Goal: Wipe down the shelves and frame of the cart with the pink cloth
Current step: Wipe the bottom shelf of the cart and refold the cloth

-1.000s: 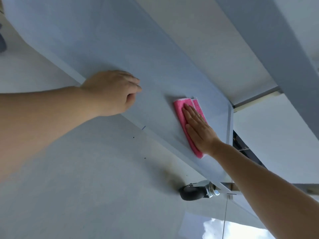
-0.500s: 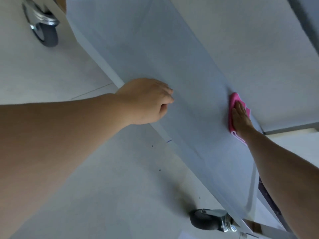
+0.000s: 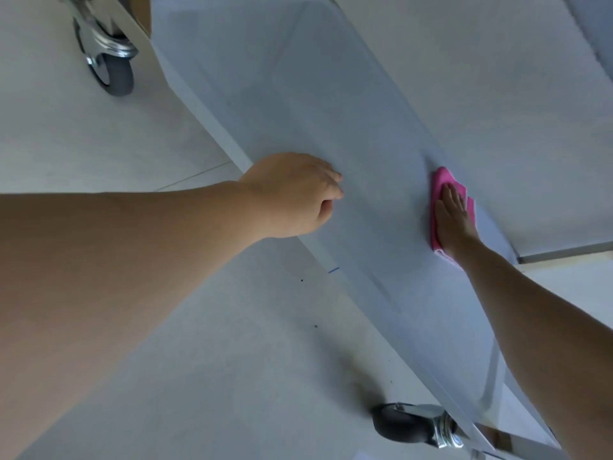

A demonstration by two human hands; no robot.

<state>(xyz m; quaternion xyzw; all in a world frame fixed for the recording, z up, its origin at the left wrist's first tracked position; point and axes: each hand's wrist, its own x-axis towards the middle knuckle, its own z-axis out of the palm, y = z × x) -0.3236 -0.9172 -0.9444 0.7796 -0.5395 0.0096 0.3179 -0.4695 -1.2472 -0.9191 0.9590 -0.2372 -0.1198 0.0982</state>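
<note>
The cart's lowest shelf (image 3: 298,104) is a pale grey tray running from upper left to lower right. A folded pink cloth (image 3: 439,180) lies on the shelf near its far edge. My right hand (image 3: 452,217) presses flat on the cloth with fingers together, covering most of it. My left hand (image 3: 295,194) rests on the shelf's near rim, fingers curled over the edge.
Two grey caster wheels show under the cart, one at upper left (image 3: 114,73) and one at lower right (image 3: 403,424). Pale floor (image 3: 199,360) lies below the shelf. A metal frame bar (image 3: 564,252) crosses at the right, and an upper shelf edge (image 3: 593,24) sits at the top right.
My right hand has slid the pink cloth from the shelf's right end toward its far edge and middle. My left hand stays on the rim; the view has shifted left.
</note>
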